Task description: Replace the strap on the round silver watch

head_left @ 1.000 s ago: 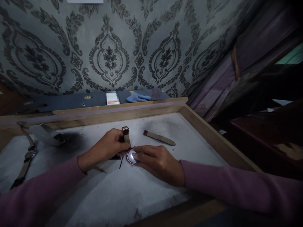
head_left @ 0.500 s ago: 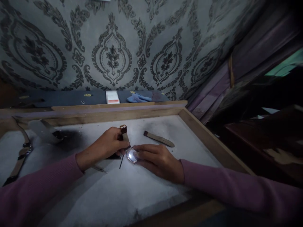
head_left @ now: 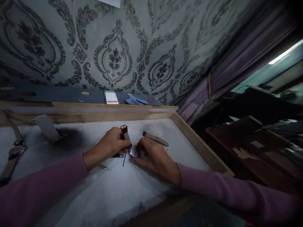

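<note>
My left hand (head_left: 112, 143) is closed on a short brown watch strap (head_left: 126, 135) with a gold-coloured buckle at its top. Between my hands is a round silver watch case (head_left: 133, 151), its upper edge by the strap's lower end. Fingers and thumb of my right hand (head_left: 155, 156) grip the case from the right. A thin dark tool (head_left: 124, 160) points down below my left fingers; what holds it is hidden. Behind my right hand a loose strap piece (head_left: 156, 139) lies on the white surface.
A wooden rim (head_left: 194, 138) borders the white work surface. At the left lie a watch with a strap (head_left: 16, 150) and a curved pale strap (head_left: 48, 128). A metal tool (head_left: 102, 167) lies near my left wrist. A blue cloth (head_left: 136, 100) rests on the back ledge.
The view has turned somewhat to the right. My right fingers have shifted around the watch case, which no longer shows the bright glare. My left hand still grips the strap.
</note>
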The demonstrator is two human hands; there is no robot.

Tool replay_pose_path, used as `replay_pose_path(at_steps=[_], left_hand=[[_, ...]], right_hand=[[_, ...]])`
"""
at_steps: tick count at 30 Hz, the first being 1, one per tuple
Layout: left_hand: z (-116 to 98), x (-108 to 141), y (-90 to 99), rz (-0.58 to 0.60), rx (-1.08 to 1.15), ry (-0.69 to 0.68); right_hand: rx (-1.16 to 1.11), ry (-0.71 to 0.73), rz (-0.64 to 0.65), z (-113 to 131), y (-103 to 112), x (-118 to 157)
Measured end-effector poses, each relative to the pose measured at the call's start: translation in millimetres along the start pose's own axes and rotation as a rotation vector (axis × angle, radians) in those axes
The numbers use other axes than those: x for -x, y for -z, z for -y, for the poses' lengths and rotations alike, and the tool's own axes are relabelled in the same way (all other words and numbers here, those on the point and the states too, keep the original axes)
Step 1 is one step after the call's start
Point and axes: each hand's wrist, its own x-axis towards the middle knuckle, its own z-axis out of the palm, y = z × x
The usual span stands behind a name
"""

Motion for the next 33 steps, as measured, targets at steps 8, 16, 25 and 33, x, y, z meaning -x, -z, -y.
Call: replay_pose_path(at_steps=[8, 16, 25, 33], left_hand=[[2.7, -1.9, -0.8, -0.022, 0.030, 0.004], [-10.5, 4.3, -2.7, -0.051, 0.113, 0.068], [-23.5, 24.1, 5.8, -0.134, 0.190, 0.186], [-30.7, 53.0, 4.3, -0.214, 0.320, 0.195]], right_hand=[[-0.052, -0.039, 0.022, 4.1, 0.5, 2.9], [-0.104, 0.002, -0.036, -1.8, -2.3, -2.0], [-0.401, 0.006, -0.092, -19.1, -10.4, -10.0], [-0.552, 0.069, -0.011, -9.0, -6.1, -10.4]])
